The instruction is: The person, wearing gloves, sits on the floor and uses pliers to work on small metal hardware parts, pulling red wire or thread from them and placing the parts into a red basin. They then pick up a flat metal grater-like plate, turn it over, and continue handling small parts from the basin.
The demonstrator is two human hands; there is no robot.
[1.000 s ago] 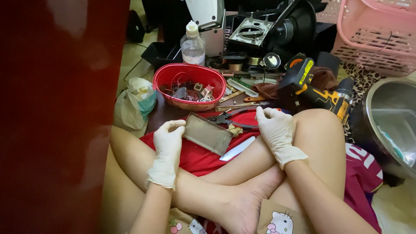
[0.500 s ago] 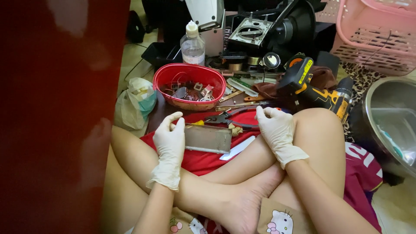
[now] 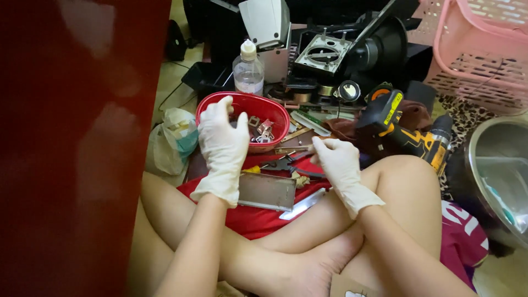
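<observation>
— Where are our hands?

— Our left hand [image 3: 223, 146] is raised over the near rim of the red bowl [image 3: 275, 110], fingers loosely spread, holding nothing that we can see. Our right hand [image 3: 338, 162] rests by the pliers [image 3: 286, 163], fingers curled; whether its grip closes on anything we cannot tell.

— And the metal plate [image 3: 268, 191]?

— It lies flat on the red cloth [image 3: 258, 220] over our lap, just beside the left wrist, with a knife blade [image 3: 302, 203] next to it.

— How would it handle?

— Stiff, thin, probably light, with sharp edges and a slick face. We judge the long edges the safest hold.
</observation>
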